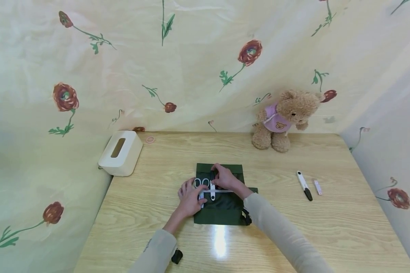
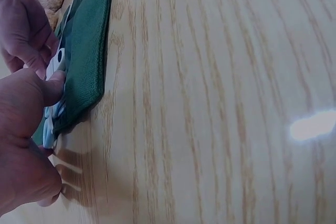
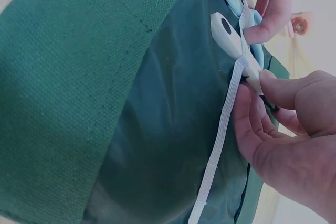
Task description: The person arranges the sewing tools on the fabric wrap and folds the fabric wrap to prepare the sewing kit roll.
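Observation:
A dark green fabric pouch (image 1: 218, 218) lies unfolded on the table, with a white elastic band (image 3: 222, 124) running across its inside. My right hand (image 1: 224, 179) pinches a white-handled tool (image 3: 226, 36) near its black end; the handle, with a hole at its tip, passes under the band. Beside it, scissors (image 2: 48, 136) with pale blue loops sit at the pouch's left side. My left hand (image 1: 190, 199) grips them there with thumb and fingers, fingertips right at the band. The scissor blades are hidden.
At the right lie another white tool (image 1: 301, 180) with a black end and a small white-and-pink piece (image 1: 317, 187). A teddy bear (image 1: 271, 129) sits at the back edge, and a white tissue box (image 1: 126, 159) stands back left. A small black object (image 1: 177, 256) lies by the left sleeve.

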`<action>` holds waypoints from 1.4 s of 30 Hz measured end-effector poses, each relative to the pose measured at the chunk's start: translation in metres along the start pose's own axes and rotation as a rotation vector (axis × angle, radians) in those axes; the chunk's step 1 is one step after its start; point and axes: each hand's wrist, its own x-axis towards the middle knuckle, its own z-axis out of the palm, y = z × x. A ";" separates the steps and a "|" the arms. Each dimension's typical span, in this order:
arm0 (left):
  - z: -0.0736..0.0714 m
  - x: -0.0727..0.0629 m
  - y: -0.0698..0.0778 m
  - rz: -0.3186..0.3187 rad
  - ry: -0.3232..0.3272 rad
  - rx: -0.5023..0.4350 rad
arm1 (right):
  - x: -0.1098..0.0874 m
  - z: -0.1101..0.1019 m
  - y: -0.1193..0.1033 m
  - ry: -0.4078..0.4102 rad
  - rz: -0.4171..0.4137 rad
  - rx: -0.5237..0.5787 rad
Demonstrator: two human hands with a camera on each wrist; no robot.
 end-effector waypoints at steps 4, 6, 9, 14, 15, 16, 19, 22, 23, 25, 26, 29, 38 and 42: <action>-0.001 0.000 0.000 0.007 0.002 -0.012 | -0.001 -0.001 0.000 -0.006 0.001 -0.009; -0.001 0.000 0.000 0.015 0.006 -0.020 | -0.001 -0.001 0.001 -0.010 -0.006 -0.018; -0.001 0.000 -0.001 0.005 -0.006 -0.017 | -0.002 -0.001 0.002 -0.014 -0.012 -0.030; 0.000 0.000 -0.001 0.002 -0.007 -0.005 | -0.003 -0.002 0.003 -0.021 -0.028 -0.051; 0.000 0.001 -0.001 0.003 -0.005 -0.005 | -0.003 -0.002 0.003 -0.025 -0.031 -0.056; 0.000 0.001 -0.001 0.001 -0.005 -0.006 | -0.004 -0.002 0.003 -0.027 -0.038 -0.062; 0.000 0.001 -0.001 -0.005 -0.010 -0.007 | -0.004 -0.002 0.003 -0.034 -0.048 -0.079; 0.000 0.000 -0.001 -0.007 -0.014 -0.011 | -0.004 -0.002 0.004 -0.038 -0.048 -0.096; 0.000 0.000 -0.001 -0.005 -0.011 -0.011 | -0.004 -0.002 0.004 -0.039 -0.047 -0.101; 0.001 0.000 -0.001 0.003 -0.007 -0.016 | -0.004 -0.002 0.004 -0.042 -0.043 -0.110; 0.001 0.000 -0.001 0.003 -0.007 -0.018 | -0.004 -0.002 0.003 -0.043 -0.043 -0.114; 0.001 -0.001 -0.001 0.006 -0.006 -0.025 | -0.006 -0.003 0.002 -0.049 -0.036 -0.116; 0.001 -0.002 0.001 0.004 -0.002 -0.031 | -0.007 -0.005 0.002 -0.063 -0.035 -0.118; 0.000 -0.003 0.001 0.010 0.004 -0.024 | -0.008 -0.004 0.003 -0.072 -0.027 -0.102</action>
